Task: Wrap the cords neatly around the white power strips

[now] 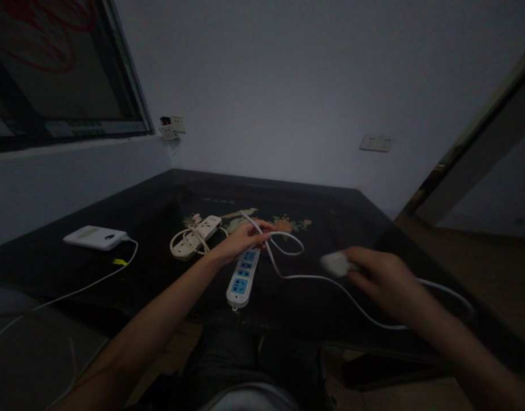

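A white power strip (242,281) with blue sockets lies lengthwise in front of me on the dark table. Over its far end, my left hand (250,235) pinches the white cord (305,277), which makes a loop just right of the fingers. To the right, my right hand (380,273) grips a white plug (336,264), slightly blurred and held above the tabletop. From there the cord runs out behind the hand and curves back under the wrist. Part of the strip's far end is hidden by my left hand.
Left of the strip lies a second, cream power strip (209,226) with its cord wound round it. Farther left rests a white box-like device (95,237) with a cable, near a yellow tag (120,262). Wall sockets (376,142) sit above the dark table (288,319).
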Available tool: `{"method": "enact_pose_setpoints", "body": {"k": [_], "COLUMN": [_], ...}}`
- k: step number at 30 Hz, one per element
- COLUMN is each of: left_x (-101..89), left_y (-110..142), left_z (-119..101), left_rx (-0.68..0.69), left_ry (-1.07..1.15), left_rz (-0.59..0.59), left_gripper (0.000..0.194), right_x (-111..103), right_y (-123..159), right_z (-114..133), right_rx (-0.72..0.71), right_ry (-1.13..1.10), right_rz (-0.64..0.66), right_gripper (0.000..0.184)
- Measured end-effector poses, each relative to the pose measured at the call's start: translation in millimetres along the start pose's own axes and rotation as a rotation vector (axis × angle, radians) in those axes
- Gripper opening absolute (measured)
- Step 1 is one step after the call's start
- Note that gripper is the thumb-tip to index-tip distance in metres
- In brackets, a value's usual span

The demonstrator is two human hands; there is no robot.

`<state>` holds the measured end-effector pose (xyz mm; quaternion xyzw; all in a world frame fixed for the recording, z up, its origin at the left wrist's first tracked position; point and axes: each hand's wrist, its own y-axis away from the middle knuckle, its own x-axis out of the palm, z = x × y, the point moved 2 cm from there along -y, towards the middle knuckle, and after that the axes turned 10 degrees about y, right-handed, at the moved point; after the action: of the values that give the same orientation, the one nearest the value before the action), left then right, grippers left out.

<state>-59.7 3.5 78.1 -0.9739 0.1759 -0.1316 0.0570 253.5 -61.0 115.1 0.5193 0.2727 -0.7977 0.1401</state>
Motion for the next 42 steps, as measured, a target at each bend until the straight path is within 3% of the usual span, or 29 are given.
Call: {"method": "enact_pose_setpoints", "body": {"k": [2, 4, 7, 12, 15, 19, 23, 27, 31, 34, 38, 42], "left_x": [3.7, 6.5, 8.5, 4.5, -0.6, -3.4, 7.9, 24.5, 31.5, 32.0, 31.6, 29.8], "left_y": [-0.4, -0.8, -1.5, -0.7, 2.7, 11.5, 28.6, 50.2, 64.4, 69.5, 74.3, 78.9], "left_z": [-0.4, -0.6, -1.1, 3.0, 8.5, 15.0, 19.1, 27.8, 40.0, 47.4, 49.5, 44.9], "left_rx": [0.024, 0.045, 0.070, 0.012, -0.044, -0.029, 0.112, 0.154, 0.134, 0.142, 0.164, 0.165], "left_ry": [0.014, 0.016, -0.022, -0.079, -0.115, -0.342, -0.624, -0.780, -0.929, -1.065, -1.138, -1.105], "left_rz": [0.007, 0.013, 0.034, 0.110, 0.171, 0.256, 0.358, 0.466, 0.498, 0.500, 0.507, 0.514], "left_gripper": [0.017, 0.016, 0.019, 0.034, 0.039, 0.030, 0.020, 0.019, 0.017, 0.017, 0.017, 0.023], "right_x": [27.9, 52.4, 78.2, 81.9, 61.9, 29.6, 6.6, 1.5, 17.4, 42.4, 79.2, 108.0], "right_y": [-43.1, -66.8, -79.4, -85.2, -82.6, -80.3, -93.5, -122.5, -153.5, -171.4, -187.7, -198.3], "right_z": [48.4, 81.3, 95.6, 84.0, 81.0, 66.8, 34.9, -5.3, -40.6, -56.9, -66.3, -65.3], "right_rx": [-0.044, -0.103, -0.199, -0.157, -0.124, 0.043, 0.174, 0.243, 0.339, 0.443, 0.581, 0.602], "right_ry": [0.063, 0.037, -0.087, -0.313, -0.445, -0.589, -0.730, -0.799, -0.755, -0.755, -0.623, -0.457], "right_rz": [0.092, 0.110, 0.162, 0.162, 0.123, 0.066, -0.219, -0.437, -0.480, -0.422, -0.367, -0.269], "right_gripper": [0.028, 0.027, 0.018, 0.015, 0.019, 0.015, 0.027, 0.027, 0.019, 0.013, 0.027, 0.039]}}
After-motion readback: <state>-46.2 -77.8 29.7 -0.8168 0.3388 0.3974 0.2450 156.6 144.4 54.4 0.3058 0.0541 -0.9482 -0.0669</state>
